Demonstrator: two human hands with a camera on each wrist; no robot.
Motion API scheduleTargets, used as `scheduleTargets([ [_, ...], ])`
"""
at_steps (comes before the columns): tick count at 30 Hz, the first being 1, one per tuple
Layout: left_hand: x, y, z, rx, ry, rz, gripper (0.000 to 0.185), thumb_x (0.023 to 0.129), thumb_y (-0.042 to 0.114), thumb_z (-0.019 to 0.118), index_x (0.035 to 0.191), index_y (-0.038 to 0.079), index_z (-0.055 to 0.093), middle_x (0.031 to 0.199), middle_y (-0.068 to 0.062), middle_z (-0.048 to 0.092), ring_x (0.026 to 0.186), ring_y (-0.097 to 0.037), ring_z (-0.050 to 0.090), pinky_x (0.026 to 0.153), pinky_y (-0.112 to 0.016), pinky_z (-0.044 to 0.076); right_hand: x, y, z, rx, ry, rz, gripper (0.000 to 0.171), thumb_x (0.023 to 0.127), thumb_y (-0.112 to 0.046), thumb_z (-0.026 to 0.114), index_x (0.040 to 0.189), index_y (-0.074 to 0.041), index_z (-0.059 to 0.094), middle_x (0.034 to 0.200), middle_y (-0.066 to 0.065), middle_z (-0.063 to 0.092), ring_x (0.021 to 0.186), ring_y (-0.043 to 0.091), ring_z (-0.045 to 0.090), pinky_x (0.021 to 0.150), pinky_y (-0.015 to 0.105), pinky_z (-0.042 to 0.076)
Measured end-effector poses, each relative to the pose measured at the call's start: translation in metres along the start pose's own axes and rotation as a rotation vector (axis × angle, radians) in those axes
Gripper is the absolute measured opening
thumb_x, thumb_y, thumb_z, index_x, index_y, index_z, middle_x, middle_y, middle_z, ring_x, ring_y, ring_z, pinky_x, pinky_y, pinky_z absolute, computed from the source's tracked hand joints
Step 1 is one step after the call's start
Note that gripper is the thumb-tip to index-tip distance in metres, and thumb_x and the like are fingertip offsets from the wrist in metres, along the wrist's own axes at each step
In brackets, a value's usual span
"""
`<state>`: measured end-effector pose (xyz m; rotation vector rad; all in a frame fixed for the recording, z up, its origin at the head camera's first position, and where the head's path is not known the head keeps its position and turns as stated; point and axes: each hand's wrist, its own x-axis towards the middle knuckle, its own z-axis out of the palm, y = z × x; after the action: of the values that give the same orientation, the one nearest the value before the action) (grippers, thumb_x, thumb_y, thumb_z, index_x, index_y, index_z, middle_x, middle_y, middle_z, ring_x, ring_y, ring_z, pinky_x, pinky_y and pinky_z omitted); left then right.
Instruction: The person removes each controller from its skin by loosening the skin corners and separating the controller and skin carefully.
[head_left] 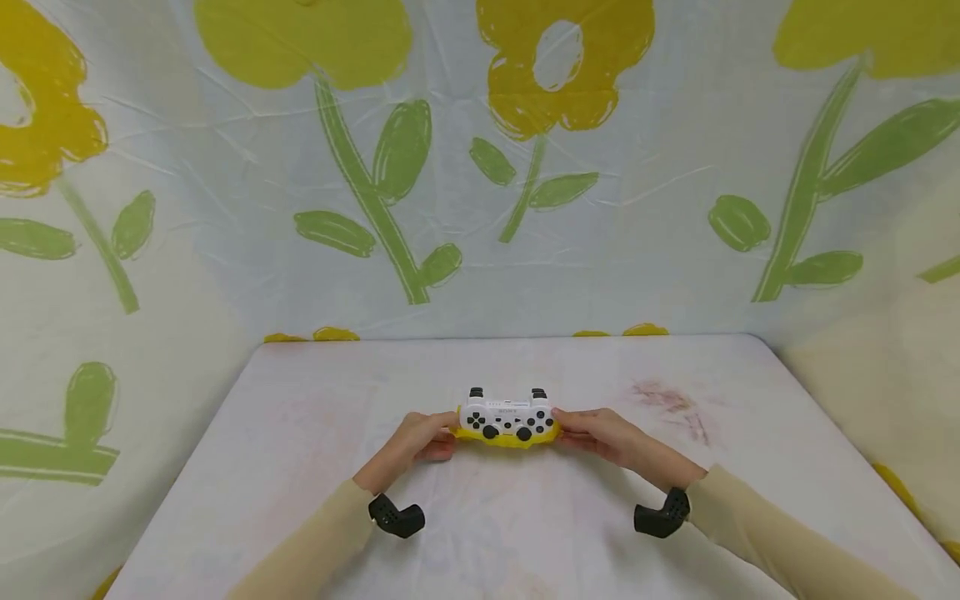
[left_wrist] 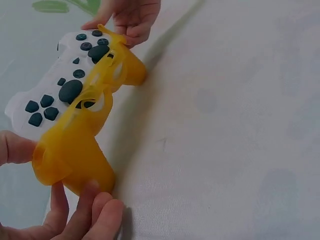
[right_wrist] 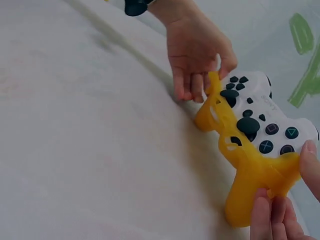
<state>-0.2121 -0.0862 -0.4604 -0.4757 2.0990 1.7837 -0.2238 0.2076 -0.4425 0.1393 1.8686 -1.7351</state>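
The white plastic game controller lies crosswise on the white counter, shoulder buttons away; left hand and right hand each pinch its yellow silicone skin.

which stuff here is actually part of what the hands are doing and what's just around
In hand:
white game controller
yellow silicone cover, partly peeled off the controller's grips
left hand, pinching the cover's left end
right hand, pinching its right end

Just around:
white table with a reddish stain
flower-print sheet behind
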Motion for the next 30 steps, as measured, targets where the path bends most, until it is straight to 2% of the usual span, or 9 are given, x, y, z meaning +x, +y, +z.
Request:
scheduleTargets([
  [3, 0.002, 0.001, 0.0, 0.001, -0.003, -0.03, 0.042, 0.074, 0.028, 0.068, 0.104, -0.002, 0.066, 0.08, -0.006, 0.071, 0.061, -0.01, 0.064, 0.063, -0.025, 0.058, 0.004, 0.003, -0.006, 0.13, -0.061, 0.031, 0.021, 0.094, -0.026, 0.062, 0.101, -0.009, 0.072, 0.088, -0.004, 0.068, 0.081, 0.005, 0.064, 0.08, 0.019, 0.054],
  [6, 0.003, 0.001, 0.0, -0.004, 0.019, -0.024, 0.039, 0.074, 0.027, 0.069, 0.101, -0.001, 0.067, 0.08, -0.005, 0.07, 0.059, -0.009, 0.062, 0.06, -0.024, 0.057, 0.007, 0.005, -0.009, 0.236, -0.097, 0.07, 0.017, 0.095, -0.021, 0.06, 0.086, -0.017, 0.073, 0.086, -0.004, 0.067, 0.08, 0.004, 0.064, 0.077, 0.015, 0.053],
  [10, 0.004, 0.004, 0.003, -0.002, 0.066, -0.003, 0.036, 0.073, 0.025, 0.068, 0.098, 0.0, 0.067, 0.082, -0.006, 0.069, 0.058, -0.01, 0.062, 0.057, -0.022, 0.056, 0.008, 0.004, -0.009, 0.319, -0.077, 0.105, 0.014, 0.093, -0.017, 0.064, 0.083, -0.016, 0.074, 0.086, -0.001, 0.07, 0.082, 0.006, 0.065, 0.079, 0.016, 0.054],
  [13, 0.004, 0.008, 0.006, 0.006, 0.084, 0.007, 0.035, 0.072, 0.024, 0.066, 0.098, 0.0, 0.066, 0.083, -0.007, 0.07, 0.057, -0.01, 0.065, 0.055, -0.022, 0.055, 0.007, 0.002, -0.008, 0.331, -0.027, 0.113, 0.008, 0.091, -0.016, 0.065, 0.089, -0.011, 0.071, 0.086, 0.0, 0.071, 0.082, 0.009, 0.066, 0.08, 0.018, 0.055],
  [16, 0.004, 0.01, 0.008, 0.041, 0.101, 0.017, 0.033, 0.073, 0.023, 0.066, 0.095, 0.0, 0.068, 0.078, -0.007, 0.07, 0.055, -0.011, 0.065, 0.053, -0.022, 0.053, 0.007, -0.001, -0.005, 0.248, 0.042, 0.097, 0.018, 0.091, -0.017, 0.064, 0.104, -0.004, 0.065, 0.087, 0.0, 0.068, 0.078, 0.009, 0.065, 0.077, 0.018, 0.055],
  [20, 0.004, 0.011, 0.009, 0.106, 0.142, 0.051, 0.028, 0.072, 0.023, 0.066, 0.088, 0.0, 0.07, 0.067, -0.004, 0.066, 0.049, -0.01, 0.061, 0.05, -0.021, 0.052, 0.008, -0.005, 0.002, 0.042, 0.134, 0.021, 0.041, 0.089, -0.02, 0.065, 0.119, 0.008, 0.058, 0.085, -0.001, 0.065, 0.072, 0.008, 0.062, 0.07, 0.017, 0.055],
  [23, 0.006, 0.01, 0.009, 0.114, 0.152, 0.083, 0.024, 0.072, 0.02, 0.066, 0.085, -0.001, 0.071, 0.061, -0.003, 0.064, 0.047, -0.009, 0.059, 0.051, -0.022, 0.053, 0.009, -0.006, 0.008, -0.054, 0.197, -0.045, 0.044, 0.086, -0.019, 0.067, 0.116, 0.012, 0.059, 0.082, 0.0, 0.066, 0.069, 0.007, 0.061, 0.068, 0.018, 0.055],
  [30, 0.01, 0.002, 0.007, 0.052, 0.087, 0.131, 0.025, 0.074, 0.016, 0.064, 0.087, -0.004, 0.072, 0.065, -0.003, 0.066, 0.054, -0.012, 0.064, 0.055, -0.024, 0.056, 0.007, -0.003, 0.014, -0.212, 0.32, -0.137, 0.03, 0.082, -0.016, 0.067, 0.099, 0.009, 0.067, 0.081, 0.004, 0.065, 0.067, 0.01, 0.06, 0.066, 0.022, 0.057],
])
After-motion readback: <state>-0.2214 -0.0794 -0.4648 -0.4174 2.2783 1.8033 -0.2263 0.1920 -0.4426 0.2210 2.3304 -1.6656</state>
